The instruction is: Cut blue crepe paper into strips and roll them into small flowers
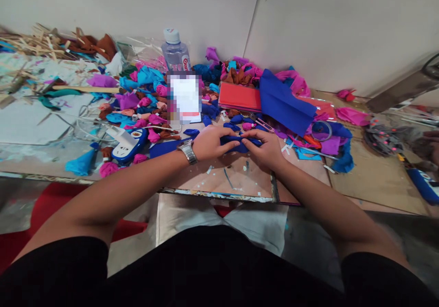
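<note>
Head view, looking down at a cluttered table (240, 183) with both of my bare forearms reaching forward. My left hand (210, 143), with a metal wristwatch (188, 151) on the wrist, and my right hand (264, 149) meet near the middle of the table. Between them I pinch a small piece of dark blue crepe paper (240, 143). The fingers of both hands are curled closed on it, thumbs and fingertips pressing the paper from either side; neither hand is open.

The blue paper lies flat against the table, its long axis running left to right, from one hand to the other. My left hand has its left end, my right hand its right end and top edge. Both hands are equally close; the paper sits directly between them, just in front of my body.

Beyond my hands, a heap of small crumpled paper buds (144, 115) in pink, purple, turquoise and brown spreads across the table. A larger sheet of blue paper (283, 101) lies behind my right hand, beside a folded red stack (240, 96). A clear water bottle (175, 53) stands at the back by the wall. A blue and white power strip (128, 144) sits left of my left wrist. A roll of clear tape (321, 131) rests to the right. Wooden sticks (37, 44) pile up at the far left corner.
</note>
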